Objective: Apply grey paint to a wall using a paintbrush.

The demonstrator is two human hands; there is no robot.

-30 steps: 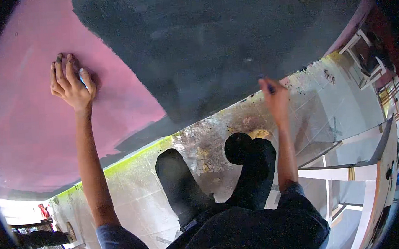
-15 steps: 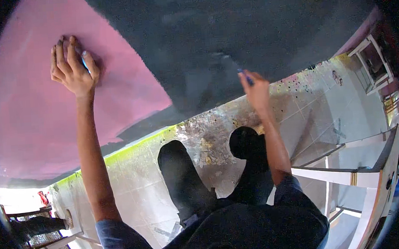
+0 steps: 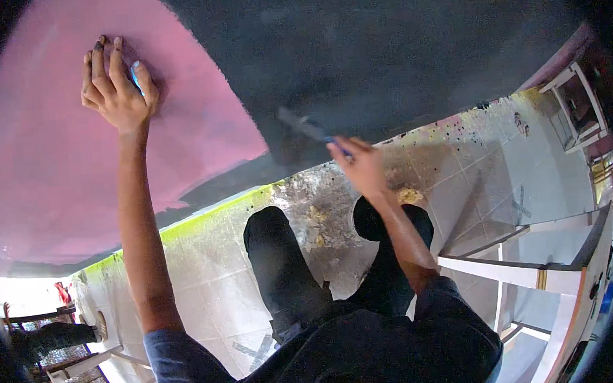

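Observation:
My left hand [image 3: 117, 96] rests against the pink part of the wall [image 3: 45, 158], its fingers stretched upward and a dark smudge on one fingertip. A small light-blue object [image 3: 136, 78] is held between its thumb and palm; most of it is hidden. My right hand [image 3: 362, 165] grips a paintbrush [image 3: 313, 129] by its blue handle. The brush head, blurred by motion, points up and left over the dark grey painted area [image 3: 396, 52], near the edge where it meets the pink. Whether the bristles touch the wall I cannot tell.
A yellow-green strip [image 3: 203, 222] runs along the wall's foot above a paint-spattered tiled floor [image 3: 453, 182]. My dark-clothed knees [image 3: 275, 253] are between my arms. White wooden frames [image 3: 511, 269] stand at right, another white frame [image 3: 579, 108] farther back. A person's leg [image 3: 63, 336] shows lower left.
My right hand has swung left and down with the paintbrush, closer to the pink edge. My left hand stays on the pink, slightly higher in view.

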